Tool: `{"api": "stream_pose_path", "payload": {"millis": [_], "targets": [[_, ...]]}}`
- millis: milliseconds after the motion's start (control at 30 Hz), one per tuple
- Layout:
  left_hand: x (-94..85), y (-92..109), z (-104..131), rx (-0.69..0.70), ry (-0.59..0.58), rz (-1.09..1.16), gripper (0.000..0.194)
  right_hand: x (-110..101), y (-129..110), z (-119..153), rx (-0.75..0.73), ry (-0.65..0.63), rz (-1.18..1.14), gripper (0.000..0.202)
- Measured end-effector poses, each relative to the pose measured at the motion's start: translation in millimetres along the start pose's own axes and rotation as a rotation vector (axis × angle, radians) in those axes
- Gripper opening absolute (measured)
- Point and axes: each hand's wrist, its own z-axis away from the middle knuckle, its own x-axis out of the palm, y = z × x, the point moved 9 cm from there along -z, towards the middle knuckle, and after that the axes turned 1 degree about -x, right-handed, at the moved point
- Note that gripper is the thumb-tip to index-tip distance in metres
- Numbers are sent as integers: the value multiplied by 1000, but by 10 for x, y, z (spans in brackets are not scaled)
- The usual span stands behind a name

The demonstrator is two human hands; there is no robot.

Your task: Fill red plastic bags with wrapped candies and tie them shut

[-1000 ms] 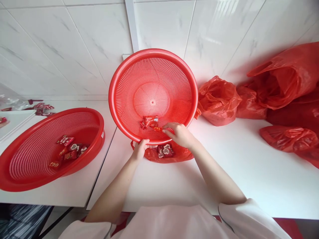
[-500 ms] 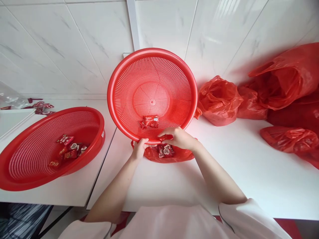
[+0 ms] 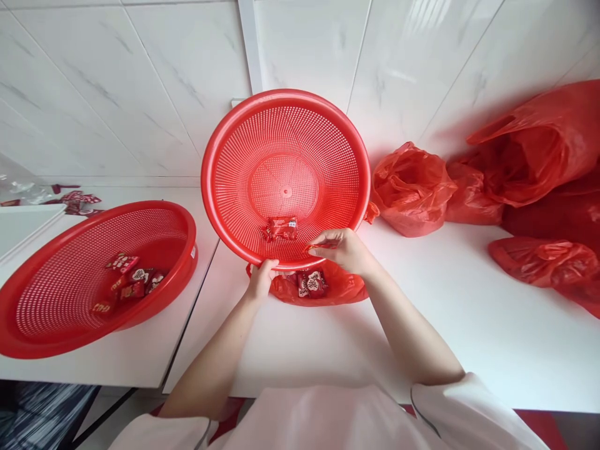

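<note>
A red perforated plastic basket (image 3: 287,100) is tilted toward me in the middle. My left hand (image 3: 263,279) grips its near rim, thumb on top. One red wrapped snack packet (image 3: 282,227) lies low on the basket's inner wall. Over the near right rim, my right hand (image 3: 345,250) is closed in a pinch on a small red wrapped packet (image 3: 315,247), mostly hidden by the fingers. Beneath the rim sits an open red plastic bag (image 3: 342,286); dark red packets with white print (image 3: 312,282) show in its mouth.
At left, a second red basket (image 3: 185,240) leans with several packets inside. Several red plastic bags (image 3: 412,187) stand along the right against the tiled wall (image 3: 304,44). A white tray (image 3: 28,225) and wrappers (image 3: 77,203) lie at far left.
My right hand has risen a little from the near rim to above the basket's inside, with the small red packet in its fingers. My left hand and the basket have hardly moved.
</note>
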Motion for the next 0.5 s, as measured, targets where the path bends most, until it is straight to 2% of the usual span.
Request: {"api": "stream_pose_path", "payload": {"millis": [200, 367, 500], "targets": [[3, -3, -16, 6, -15, -10, 24, 13, -35, 37, 5, -137, 214, 37], [1, 2, -16, 8, -39, -31, 24, -163, -150, 40, -76, 62, 447, 26], [75, -65, 59, -68, -94, -67, 31, -45, -173, 16, -181, 79, 534, 21]]}}
